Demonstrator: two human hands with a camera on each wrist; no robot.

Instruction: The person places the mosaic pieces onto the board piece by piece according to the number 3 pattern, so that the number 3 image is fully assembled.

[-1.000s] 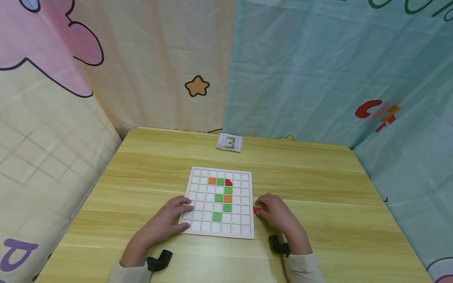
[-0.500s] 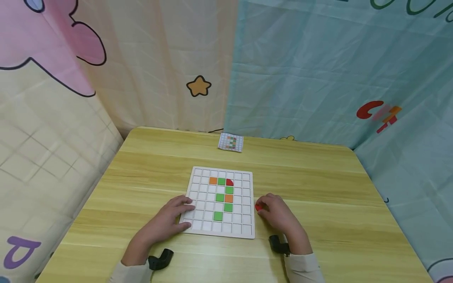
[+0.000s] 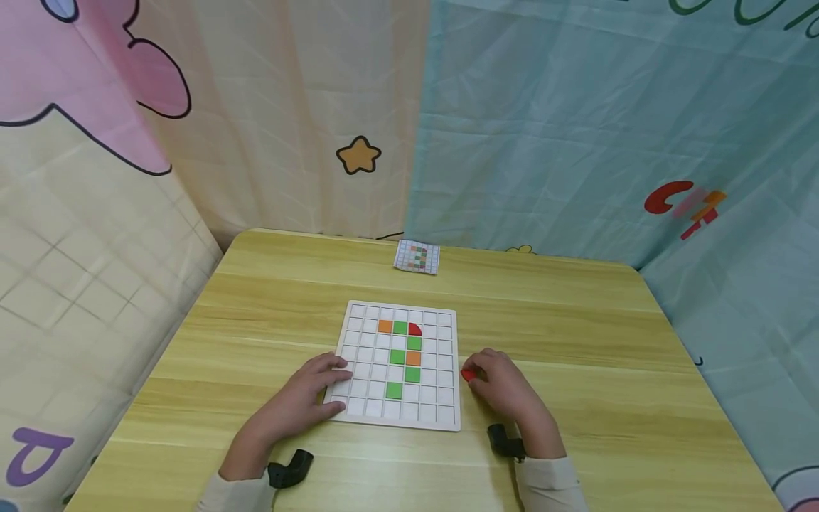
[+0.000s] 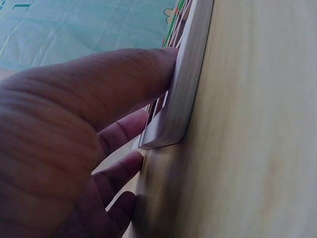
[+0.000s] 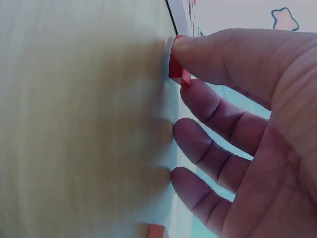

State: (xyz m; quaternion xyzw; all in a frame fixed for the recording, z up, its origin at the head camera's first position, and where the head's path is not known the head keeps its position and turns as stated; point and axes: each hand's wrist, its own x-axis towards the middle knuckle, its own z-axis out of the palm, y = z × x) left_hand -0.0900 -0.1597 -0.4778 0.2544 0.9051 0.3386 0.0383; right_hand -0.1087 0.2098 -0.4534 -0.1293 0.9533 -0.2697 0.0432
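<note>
A white grid board (image 3: 374,409) lies on the table with orange and green square tiles set in its cells, plus a red tile (image 3: 414,330) with one rounded corner. My left hand (image 3: 303,398) rests at the board's left side, fingers spread over its edge. The left wrist view shows the thumb (image 4: 148,69) along the board's rim. Just off the right edge, my right hand (image 3: 502,387) pinches a small red block (image 5: 177,62) between thumb and index finger, low over the table. Its other fingertips reach down to the tabletop.
A printed card (image 3: 416,257) with a coloured grid pattern lies near the table's back edge. Another reddish block (image 5: 156,231) shows at the bottom of the right wrist view. Patterned curtains (image 3: 544,128) stand behind the table.
The red block has shifted slightly right, away from the board's edge, and turned a little in my right fingers. My left hand and the board look unchanged.
</note>
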